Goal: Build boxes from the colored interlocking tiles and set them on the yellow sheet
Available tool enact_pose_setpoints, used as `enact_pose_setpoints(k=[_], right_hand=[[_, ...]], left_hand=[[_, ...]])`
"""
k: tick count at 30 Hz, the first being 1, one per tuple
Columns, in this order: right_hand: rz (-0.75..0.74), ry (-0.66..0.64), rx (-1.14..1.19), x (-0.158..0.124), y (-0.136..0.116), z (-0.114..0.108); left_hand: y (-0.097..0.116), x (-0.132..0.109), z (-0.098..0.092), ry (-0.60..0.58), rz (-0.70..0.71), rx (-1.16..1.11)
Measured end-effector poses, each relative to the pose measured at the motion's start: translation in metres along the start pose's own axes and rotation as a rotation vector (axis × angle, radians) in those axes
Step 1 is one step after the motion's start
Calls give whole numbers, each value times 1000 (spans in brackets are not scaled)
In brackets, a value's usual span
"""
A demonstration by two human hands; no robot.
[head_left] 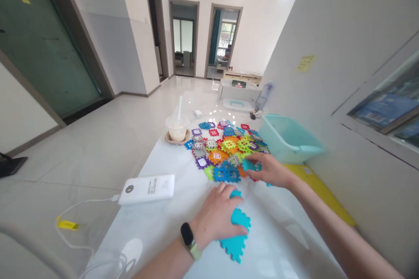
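Note:
My left hand (220, 213), a watch on its wrist, lies over a flat turquoise panel with toothed edges (237, 242) near me on the white table. Its thumb rests on the panel and its fingers curl at the far part, gripping it; the palm hides the middle. Farther right, my right hand (270, 169) pinches a small turquoise interlocking tile (249, 165) between thumb and fingers, at the near right edge of a pile of colourful interlocking tiles (229, 144). A blue tile piece (226, 172) lies at the pile's near side, left of that hand.
A turquoise bin (288, 141) stands right of the pile, by a yellow flat object (322, 194). To the left are a drink cup with a straw (177, 128) in a cardboard holder and a white power bank (147, 189) with a cable. A white box (240, 90) sits farther back.

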State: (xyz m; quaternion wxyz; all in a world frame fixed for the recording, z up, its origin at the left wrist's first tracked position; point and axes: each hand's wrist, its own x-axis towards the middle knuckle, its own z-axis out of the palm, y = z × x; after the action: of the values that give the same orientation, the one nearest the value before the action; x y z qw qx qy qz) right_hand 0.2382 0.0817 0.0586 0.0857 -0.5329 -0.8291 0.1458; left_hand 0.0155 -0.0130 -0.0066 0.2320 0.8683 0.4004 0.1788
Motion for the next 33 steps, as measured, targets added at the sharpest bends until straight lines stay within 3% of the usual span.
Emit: enact_pose_setpoints(k=[2, 5, 11, 20, 24, 29, 33], right_hand=[[-41, 50, 92, -31, -1, 17], [-77, 54, 152, -55, -5, 41], [-95, 40, 203, -57, -17, 64], [-33, -1, 198, -57, -15, 69], [-101, 2, 295, -54, -5, 60], [64, 76, 405, -56, 18, 44], [55, 2, 459, -60, 19, 42]], left_hand=[[1, 2, 1, 69, -70, 9], [2, 5, 5, 139, -141, 29], [3, 8, 12, 153, -169, 67], [5, 8, 11, 103, -164, 93], [3, 7, 10, 101, -157, 80], [-15, 9, -1, 46, -21, -177], [-29, 14, -11, 316, -67, -427]])
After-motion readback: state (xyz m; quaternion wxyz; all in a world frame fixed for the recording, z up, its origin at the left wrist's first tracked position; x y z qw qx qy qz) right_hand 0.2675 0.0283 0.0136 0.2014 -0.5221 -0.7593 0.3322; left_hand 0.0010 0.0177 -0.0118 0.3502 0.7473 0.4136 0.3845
